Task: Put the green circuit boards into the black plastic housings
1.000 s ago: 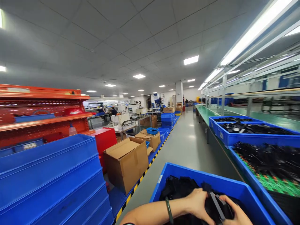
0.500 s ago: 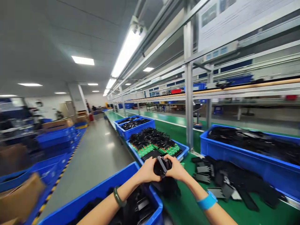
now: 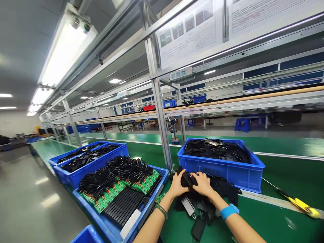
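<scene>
Room: factory floor, long green bench (image 3: 273, 222) w/ metal uprights, strip lights overhead, printed sheets hung above the line.
Surface: green mat under my hands, loose black parts (image 3: 222, 190) heaped on it right in front of me.
L hand: my left hand (image 3: 177, 185) is curled on the left side of a bundle of black parts (image 3: 187, 180), fingers wrapped over the top, thumb side toward me. Green bracelet on that wrist.
R hand: my right hand (image 3: 202, 185) presses on the same bundle from the right, fingers closed down over it. Blue wristband (image 3: 229, 211) on that wrist.
Bundle: held betw both hands, just above the loose heap, near the front wall of the blue bin (image 3: 220, 170). Can't tell if it touches the heap.
Blue bin: sits behind my hands, full of black parts.
Left tray: blue tray (image 3: 157, 192) just beside my left forearm, holds green circuit boards (image 3: 111, 194) w/ black wires and a stack of black slabs.
Far left: two more blue bins (image 3: 83, 170) of black parts, farther down the bench.
Right: yellow-handled tool (image 3: 300, 204) lies on the bench, well apart from my hands.
</scene>
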Motion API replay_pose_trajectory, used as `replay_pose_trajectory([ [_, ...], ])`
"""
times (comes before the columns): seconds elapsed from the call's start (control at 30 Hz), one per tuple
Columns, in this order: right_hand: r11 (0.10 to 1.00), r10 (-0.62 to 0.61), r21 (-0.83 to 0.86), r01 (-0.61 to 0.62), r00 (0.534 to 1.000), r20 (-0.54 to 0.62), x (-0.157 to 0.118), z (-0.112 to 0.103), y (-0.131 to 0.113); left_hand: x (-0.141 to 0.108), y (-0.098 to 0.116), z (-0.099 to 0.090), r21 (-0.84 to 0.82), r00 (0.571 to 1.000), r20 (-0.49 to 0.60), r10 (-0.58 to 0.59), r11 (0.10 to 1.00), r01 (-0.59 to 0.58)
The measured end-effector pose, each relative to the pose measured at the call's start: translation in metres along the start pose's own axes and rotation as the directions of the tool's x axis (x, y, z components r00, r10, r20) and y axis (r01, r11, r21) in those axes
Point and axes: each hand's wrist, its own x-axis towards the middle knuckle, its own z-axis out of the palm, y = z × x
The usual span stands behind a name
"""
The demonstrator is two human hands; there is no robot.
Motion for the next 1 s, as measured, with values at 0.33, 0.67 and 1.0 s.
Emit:
replay_pose_trajectory([
  [0.33, 0.995, 0.060, -0.086, -0.052, 0.994, 0.093, -0.062, -0.072, 0.043, 0.036, 0.028, -0.009, 0.332, 0.929, 0.326, -0.173, 0.941, 0.058],
  [0.67, 0.983, 0.168, -0.093, -0.159, 0.982, 0.088, -0.217, -0.058, 0.106, -0.069, 0.098, -0.002, 0.388, 0.962, 0.241, -0.131, 0.921, 0.029],
  [1.0, 0.771, 0.072, 0.636, -0.046, 0.997, -0.016, -0.205, -0.082, 0.097, -0.111, 0.098, 0.029, 0.074, 1.000, -0.002, -0.010, 0.997, 0.010],
])
